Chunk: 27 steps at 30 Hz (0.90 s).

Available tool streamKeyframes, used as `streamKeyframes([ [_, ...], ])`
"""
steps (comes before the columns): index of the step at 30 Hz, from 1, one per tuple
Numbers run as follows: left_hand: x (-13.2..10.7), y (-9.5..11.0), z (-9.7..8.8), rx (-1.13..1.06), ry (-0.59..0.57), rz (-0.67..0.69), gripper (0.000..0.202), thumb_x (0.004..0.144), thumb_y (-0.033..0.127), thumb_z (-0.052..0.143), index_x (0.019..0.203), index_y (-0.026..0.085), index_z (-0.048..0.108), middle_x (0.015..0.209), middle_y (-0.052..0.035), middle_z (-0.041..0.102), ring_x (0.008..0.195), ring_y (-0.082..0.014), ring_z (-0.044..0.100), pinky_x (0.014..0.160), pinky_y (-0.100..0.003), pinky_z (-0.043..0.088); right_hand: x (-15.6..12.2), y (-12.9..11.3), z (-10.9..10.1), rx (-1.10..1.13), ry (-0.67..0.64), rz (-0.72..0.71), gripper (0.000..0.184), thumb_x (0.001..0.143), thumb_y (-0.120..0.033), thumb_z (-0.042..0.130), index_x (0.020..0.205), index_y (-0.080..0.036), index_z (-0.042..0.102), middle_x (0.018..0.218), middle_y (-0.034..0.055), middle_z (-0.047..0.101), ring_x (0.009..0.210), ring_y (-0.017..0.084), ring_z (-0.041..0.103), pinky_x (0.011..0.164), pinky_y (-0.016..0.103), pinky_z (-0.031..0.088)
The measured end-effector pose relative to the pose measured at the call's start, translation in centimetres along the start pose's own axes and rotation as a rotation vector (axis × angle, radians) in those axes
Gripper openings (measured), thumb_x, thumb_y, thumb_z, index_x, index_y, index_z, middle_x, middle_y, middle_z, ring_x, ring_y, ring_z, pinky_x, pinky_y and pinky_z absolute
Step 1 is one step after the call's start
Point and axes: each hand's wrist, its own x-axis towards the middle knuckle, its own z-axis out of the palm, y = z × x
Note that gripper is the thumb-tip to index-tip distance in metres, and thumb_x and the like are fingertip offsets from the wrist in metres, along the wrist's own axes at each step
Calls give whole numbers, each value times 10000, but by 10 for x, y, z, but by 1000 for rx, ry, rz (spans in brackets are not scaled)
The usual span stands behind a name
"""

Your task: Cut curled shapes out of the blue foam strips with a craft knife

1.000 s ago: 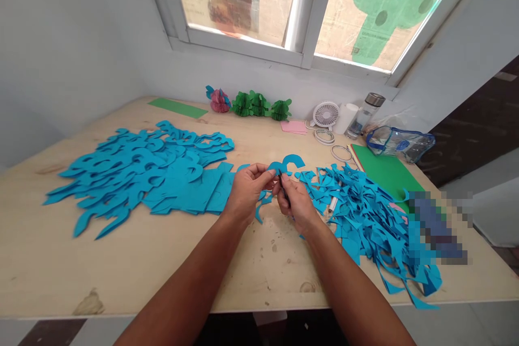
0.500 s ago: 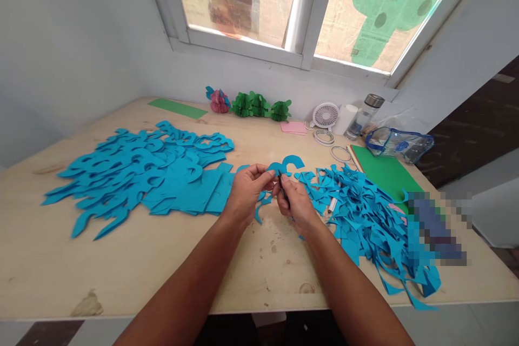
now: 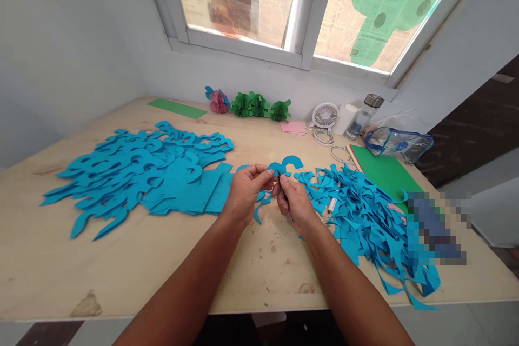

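Observation:
Between the fingers of my left hand (image 3: 245,192) is a curved blue paper cutout (image 3: 292,161), its rounded end pointing away from me. My right hand (image 3: 297,204) is closed around dark scissors (image 3: 282,188), whose blades meet the paper's near edge; the handles are mostly hidden by the fingers. Left of my hands spreads a pile of curly blue paper cutouts (image 3: 133,165), with square blue sheets (image 3: 194,192) beside it. A heap of blue paper scraps (image 3: 365,211) lies to the right, close to my right hand.
Along the wall stand folded green paper figures (image 3: 257,105), a small white fan (image 3: 325,115), a water bottle (image 3: 364,115) and a clear pouch (image 3: 399,145). Rolls of tape (image 3: 323,137) lie before the fan. Green card (image 3: 387,173) sits behind the scraps, near a marker (image 3: 332,205).
The scissors have turned slightly in my right hand, and their blades have shifted a little at the paper's edge. My left hand stays nearly still.

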Motion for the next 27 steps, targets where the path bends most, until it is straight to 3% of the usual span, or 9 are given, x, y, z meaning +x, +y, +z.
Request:
streamKeyframes([
  [13, -2, 11, -4, 120, 73, 58, 155, 609, 304, 705, 601, 154, 663, 550, 8, 578, 539, -115, 492, 548, -246, 406, -1, -3, -2, -20, 0, 7, 445, 781, -582, 527, 617, -169, 540, 305, -102, 303, 291, 50, 198, 349, 224, 116],
  [27, 0, 28, -17, 301, -69, 83, 160, 572, 298, 729, 542, 174, 631, 559, -7, 586, 556, -131, 496, 526, -241, 370, -1, -7, -5, -125, -3, 19, 455, 765, -585, 537, 580, -169, 540, 301, -96, 297, 305, 52, 185, 356, 227, 113],
])
